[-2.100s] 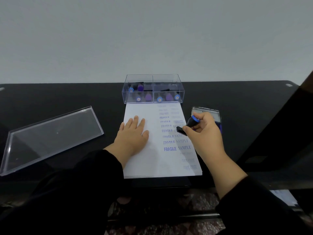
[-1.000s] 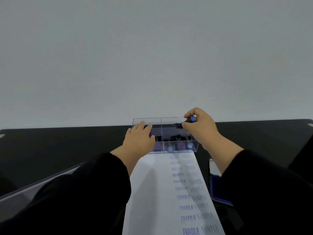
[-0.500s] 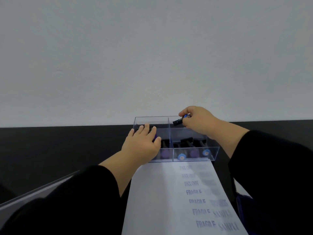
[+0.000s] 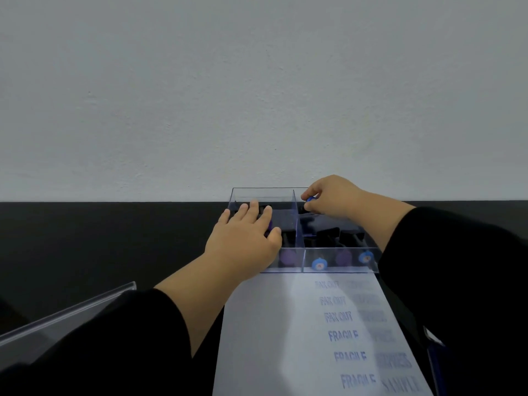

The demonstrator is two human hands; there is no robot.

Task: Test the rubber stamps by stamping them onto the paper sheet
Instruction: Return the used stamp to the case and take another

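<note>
At the lower left of the frame a clear lid (image 4: 65,315) lies on the black table (image 4: 100,238); right of it, at centre, the left hand (image 4: 243,241) rests with fingers straight and spread over the left compartment of the clear box (image 4: 340,268), gripping nothing that shows, its palm covering the near left corner; a divider splits the box into two compartments; over the far part of the right compartment the right hand (image 4: 333,197) pinches a blue-topped stamp (image 4: 310,199) between curled fingers and thumb; more stamps (image 4: 319,264) lie in the right compartment, their blue and purple ends against the near wall; just below the box, at lower right, the paper (image 4: 271,338) carries blue prints reading FRAGILE and SAMPLE; an ink pad (image 4: 433,355) peeks out at its right edge.
</note>
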